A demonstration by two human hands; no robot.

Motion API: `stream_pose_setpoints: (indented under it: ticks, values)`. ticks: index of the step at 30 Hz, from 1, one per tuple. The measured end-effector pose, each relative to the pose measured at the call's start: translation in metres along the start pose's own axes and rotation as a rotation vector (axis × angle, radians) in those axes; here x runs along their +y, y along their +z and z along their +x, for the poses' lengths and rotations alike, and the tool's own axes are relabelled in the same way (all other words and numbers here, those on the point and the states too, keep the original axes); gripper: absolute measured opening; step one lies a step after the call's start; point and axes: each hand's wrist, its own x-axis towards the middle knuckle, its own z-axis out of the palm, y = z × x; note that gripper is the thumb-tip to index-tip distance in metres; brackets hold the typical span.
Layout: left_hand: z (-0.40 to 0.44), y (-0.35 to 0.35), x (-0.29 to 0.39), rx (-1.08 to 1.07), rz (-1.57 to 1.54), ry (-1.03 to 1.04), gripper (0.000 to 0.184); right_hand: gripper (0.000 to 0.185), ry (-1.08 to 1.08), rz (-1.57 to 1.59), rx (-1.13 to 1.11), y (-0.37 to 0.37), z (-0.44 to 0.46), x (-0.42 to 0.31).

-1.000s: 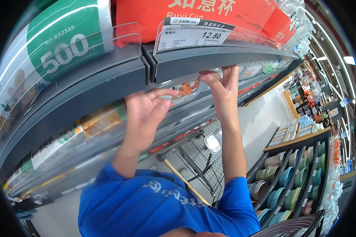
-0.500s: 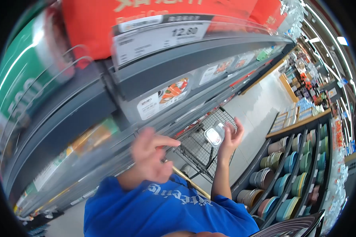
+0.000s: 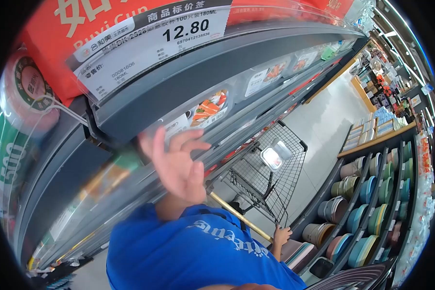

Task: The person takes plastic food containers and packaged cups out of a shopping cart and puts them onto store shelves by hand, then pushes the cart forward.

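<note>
My left hand (image 3: 179,166) is raised before the shelf with its fingers spread, holding nothing. It is close to a clear food-box pack (image 3: 210,111) with a picture of food on its label. My right hand (image 3: 281,235) is closed around the right end of the shopping cart's yellow handle (image 3: 239,216). The wire shopping cart (image 3: 290,176) stands ahead of my body. Inside it lies a clear plastic container pack (image 3: 271,158) with a shiny light surface.
A grey shelf (image 3: 179,77) runs along the left, with a 12.80 price tag (image 3: 154,43) and red packs (image 3: 48,58) above. A rack of stacked bowls (image 3: 357,217) lines the right. The tiled aisle (image 3: 324,111) lies between them.
My right hand has come down from above the cart onto its handle. My left hand has risen toward the shelf, fingers spread. The view has shifted; the container pack remains in the cart.
</note>
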Motion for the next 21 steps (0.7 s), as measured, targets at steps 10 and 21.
stream_pose_setpoints:
  ticks: [10,21]
  values:
    - [0.027,0.005,0.006,0.136,-0.096,-0.005,0.070,0.048,-0.049,-0.002,-0.115,0.013,0.042,-0.016]
    - [0.026,0.006,0.002,0.152,-0.093,0.013,0.074,0.039,-0.018,-0.048,-0.185,0.011,0.057,-0.036]
